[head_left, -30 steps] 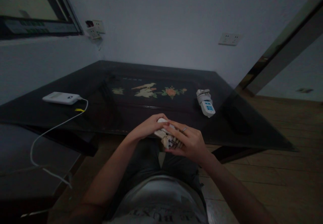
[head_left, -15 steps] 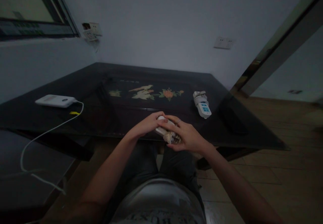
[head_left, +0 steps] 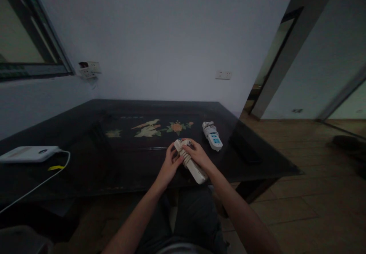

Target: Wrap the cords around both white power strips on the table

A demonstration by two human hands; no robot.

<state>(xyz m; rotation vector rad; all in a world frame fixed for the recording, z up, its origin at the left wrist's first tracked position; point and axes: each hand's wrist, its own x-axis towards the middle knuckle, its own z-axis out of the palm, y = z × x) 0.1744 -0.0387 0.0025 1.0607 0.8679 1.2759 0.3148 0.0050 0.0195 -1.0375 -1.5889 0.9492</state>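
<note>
Over the front edge of the dark table I hold a white power strip (head_left: 196, 172) with its off-white cord (head_left: 186, 157) wound round it. My left hand (head_left: 169, 165) grips the cord end from the left, fingers curled. From the other side my right hand (head_left: 198, 155) closes on the same end, thumb lying over the wound cord. The strip slants, with its bare end toward my body. Farther right on the table rests a second power strip (head_left: 215, 141) with blue socket faces, its cord also wrapped round it.
On the left of the dark table (head_left: 85, 170) sits a white power bank (head_left: 31, 154) with a white cable (head_left: 40, 185) hanging off the front. A yellow tag (head_left: 56, 167) lies beside it. A flat black object (head_left: 245, 149) lies at the right. Wall sockets (head_left: 223, 74) are behind.
The power strip has been turned in my hands: its wound cord end now points away from me and its bare end toward me. My view has tilted up and shifted right.
</note>
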